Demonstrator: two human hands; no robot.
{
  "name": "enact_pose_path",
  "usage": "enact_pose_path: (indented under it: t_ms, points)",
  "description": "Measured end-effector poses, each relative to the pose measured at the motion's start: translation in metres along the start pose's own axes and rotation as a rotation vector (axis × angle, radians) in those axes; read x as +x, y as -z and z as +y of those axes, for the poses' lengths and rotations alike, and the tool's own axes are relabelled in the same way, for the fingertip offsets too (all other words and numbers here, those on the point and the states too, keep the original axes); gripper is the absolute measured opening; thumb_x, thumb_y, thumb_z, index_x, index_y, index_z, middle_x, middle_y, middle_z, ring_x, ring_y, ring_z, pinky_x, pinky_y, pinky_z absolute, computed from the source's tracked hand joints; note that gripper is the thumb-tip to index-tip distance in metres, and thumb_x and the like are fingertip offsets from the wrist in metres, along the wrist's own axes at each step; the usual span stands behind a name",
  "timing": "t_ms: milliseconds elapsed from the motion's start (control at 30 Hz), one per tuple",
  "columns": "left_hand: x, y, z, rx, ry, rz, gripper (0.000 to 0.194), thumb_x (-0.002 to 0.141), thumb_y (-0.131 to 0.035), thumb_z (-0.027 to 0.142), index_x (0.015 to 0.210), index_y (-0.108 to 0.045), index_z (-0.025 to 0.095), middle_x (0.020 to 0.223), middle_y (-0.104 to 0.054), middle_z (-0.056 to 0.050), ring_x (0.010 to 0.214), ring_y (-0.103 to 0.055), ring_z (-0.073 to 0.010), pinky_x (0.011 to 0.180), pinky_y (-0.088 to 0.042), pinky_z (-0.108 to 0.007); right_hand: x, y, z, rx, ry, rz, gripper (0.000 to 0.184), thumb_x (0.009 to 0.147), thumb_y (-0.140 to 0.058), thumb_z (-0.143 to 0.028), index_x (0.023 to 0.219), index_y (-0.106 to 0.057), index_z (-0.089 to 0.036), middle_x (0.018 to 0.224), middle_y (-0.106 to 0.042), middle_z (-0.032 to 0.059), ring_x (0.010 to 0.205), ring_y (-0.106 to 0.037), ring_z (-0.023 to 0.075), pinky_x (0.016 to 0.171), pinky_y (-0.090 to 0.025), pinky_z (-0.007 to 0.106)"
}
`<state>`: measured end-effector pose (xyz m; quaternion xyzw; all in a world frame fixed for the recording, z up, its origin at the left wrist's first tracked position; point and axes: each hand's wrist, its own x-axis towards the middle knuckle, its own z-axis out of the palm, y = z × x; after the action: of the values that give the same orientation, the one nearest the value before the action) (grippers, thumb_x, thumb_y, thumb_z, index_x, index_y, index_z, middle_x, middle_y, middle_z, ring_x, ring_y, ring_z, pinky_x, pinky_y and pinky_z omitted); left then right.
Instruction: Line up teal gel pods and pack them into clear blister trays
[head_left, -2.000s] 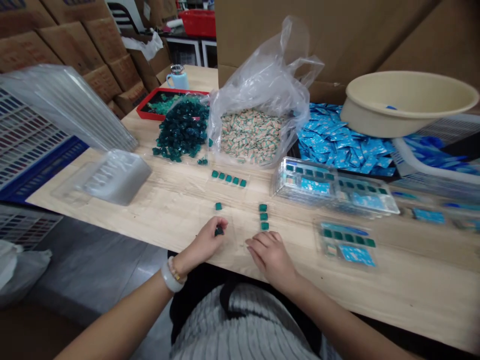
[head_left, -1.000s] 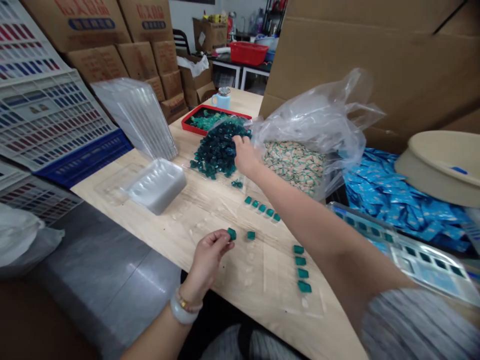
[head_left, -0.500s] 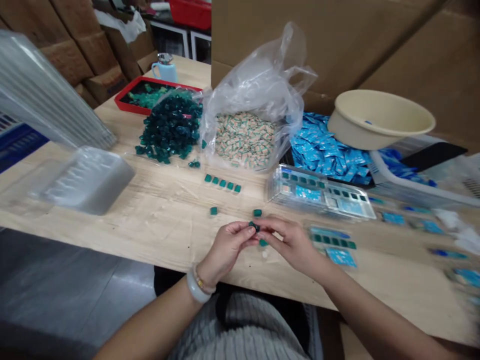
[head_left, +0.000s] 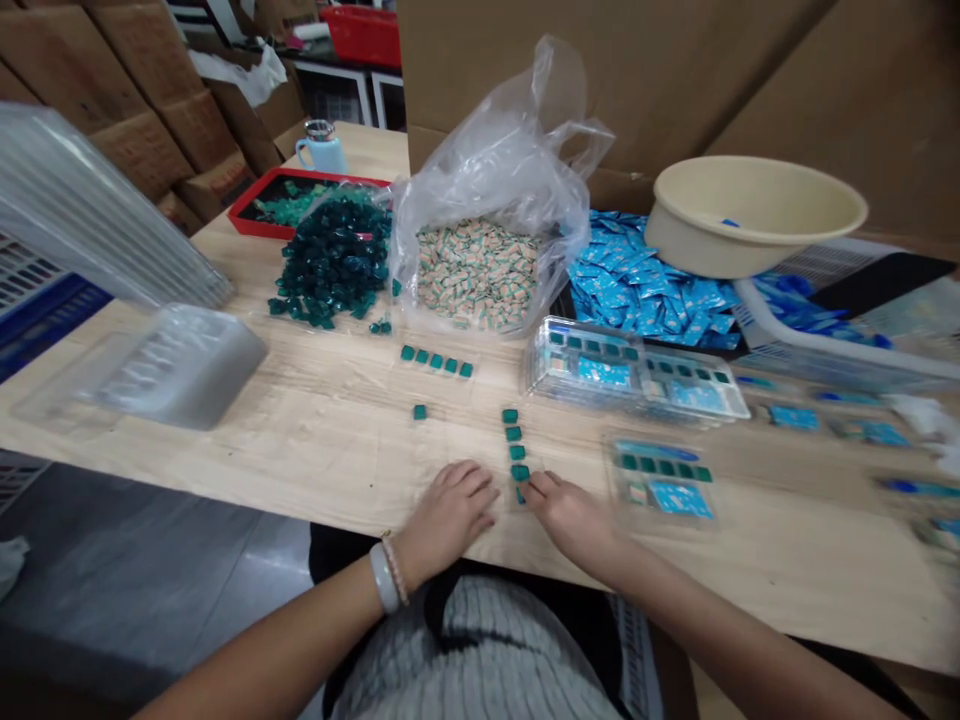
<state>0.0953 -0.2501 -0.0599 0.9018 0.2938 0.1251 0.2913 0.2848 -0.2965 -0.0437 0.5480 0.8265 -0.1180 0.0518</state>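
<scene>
Along the table's [head_left: 300, 455] near edge, the bare left hand [head_left: 448, 512] is palm down, thumb parted from its fingers; the bare right hand's [head_left: 566, 512] fingertips touch the lower end of a column of dark-green square pieces [head_left: 517, 453], though whether they pinch one cannot be told. Left of the column lies one dark-green square [head_left: 419, 411]; right of the hands, a clear plastic tray [head_left: 634, 514] holding a flat blue packet [head_left: 681, 500]. Toward the far edge sits a dark-green heap [head_left: 330, 265].

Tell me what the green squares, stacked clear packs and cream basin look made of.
Green squares: perhaps plastic-wrapped, given a faint shine; contents unclear.
Stacked clear packs: likely glossy plastic, see-through with bright reflections.
Cream basin: probably plastic, smooth, evenly coloured.
</scene>
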Motion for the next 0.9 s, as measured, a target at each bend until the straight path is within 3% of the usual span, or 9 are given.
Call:
enact_pose_path:
  t_ms: [100, 233, 333, 400, 533, 700, 800, 900]
  points:
    - [-0.002, -0.002, -0.001, 0.038, -0.012, -0.012, 0.030, 0.075, -0.054, 0.024, 0.104, -0.052, 0.021, 0.111, -0.052, -0.006, 0.110, -0.038, -0.0215, 0.094, -0.029, -0.039, 0.003, -0.004, -0.002, -0.009, -0.006, -0.019, 0.029, 0.072, -0.039, 0.000, 0.086, -0.058, -0.016, 0.083, -0.059, 0.0083, 0.077, -0.056, 0.0203, 0.069, -0.047, 0.032]
    - [-0.006, 0.017, -0.013, -0.033, 0.005, 0.079, 0.030, 0.074, -0.055, 0.028, 0.103, -0.054, 0.020, 0.109, -0.052, -0.007, 0.106, -0.041, -0.0200, 0.093, -0.030, -0.036, -0.007, -0.001, -0.001, 0.180, -0.181, 0.045, 0.030, 0.076, -0.039, -0.008, 0.102, -0.051, -0.017, 0.088, -0.061, 0.0091, 0.079, -0.058, 0.0191, 0.068, -0.048, 0.030]
    - [-0.004, 0.043, -0.041, 0.022, 0.200, 0.265, 0.023, 0.078, -0.049, 0.026, 0.098, -0.057, 0.019, 0.100, -0.055, -0.008, 0.096, -0.046, -0.0201, 0.086, -0.035, -0.035, -0.001, 0.016, -0.002, 0.270, -0.238, 0.140, 0.023, 0.080, -0.040, -0.020, 0.101, -0.050, -0.018, 0.089, -0.061, 0.0101, 0.077, -0.059, 0.0200, 0.065, -0.048, 0.032]
    - [0.000, 0.061, -0.064, 0.078, 0.312, 0.334, 0.022, 0.078, -0.048, 0.026, 0.096, -0.058, 0.018, 0.093, -0.056, -0.008, 0.089, -0.048, -0.0204, 0.081, -0.038, -0.035, 0.019, 0.031, -0.009, 0.305, -0.184, 0.191, 0.021, 0.082, -0.039, -0.026, 0.096, -0.052, -0.019, 0.087, -0.060, 0.0096, 0.075, -0.059, 0.0198, 0.065, -0.047, 0.033]
    - [0.013, 0.102, -0.113, 0.162, 0.368, 0.400, 0.025, 0.078, -0.048, 0.026, 0.098, -0.057, 0.015, 0.091, -0.056, -0.008, 0.088, -0.049, -0.0198, 0.079, -0.038, -0.032, 0.099, 0.059, -0.030, 0.367, 0.011, 0.217, 0.021, 0.082, -0.040, -0.026, 0.095, -0.053, -0.018, 0.086, -0.060, 0.0075, 0.074, -0.057, 0.0166, 0.066, -0.045, 0.029]
    - [0.041, 0.157, -0.187, 0.331, 0.600, 0.476, 0.029, 0.078, -0.047, 0.024, 0.103, -0.055, 0.012, 0.093, -0.055, -0.011, 0.089, -0.048, -0.0206, 0.079, -0.037, -0.032, 0.235, 0.079, -0.049, 0.265, 0.142, 0.225, 0.021, 0.084, -0.037, -0.020, 0.088, -0.058, -0.016, 0.084, -0.059, 0.0062, 0.080, -0.055, 0.0142, 0.071, -0.041, 0.025]
    - [0.061, 0.171, -0.220, 0.381, 0.675, 0.480, 0.024, 0.078, -0.044, 0.021, 0.096, -0.058, 0.015, 0.096, -0.054, -0.011, 0.092, -0.046, -0.0226, 0.078, -0.036, -0.034, 0.313, 0.082, -0.055, 0.145, 0.075, 0.200, 0.025, 0.084, -0.034, -0.014, 0.089, -0.058, -0.014, 0.091, -0.058, 0.0082, 0.089, -0.053, 0.0150, 0.075, -0.039, 0.024]
    - [0.070, 0.171, -0.237, 0.426, 0.715, 0.493, 0.021, 0.079, -0.041, 0.019, 0.088, -0.060, 0.015, 0.099, -0.050, -0.013, 0.098, -0.042, -0.0272, 0.078, -0.035, -0.038, 0.365, 0.074, -0.059, 0.107, 0.018, 0.193, 0.024, 0.082, -0.034, -0.009, 0.092, -0.056, -0.012, 0.098, -0.055, 0.0118, 0.088, -0.054, 0.0168, 0.073, -0.040, 0.026]
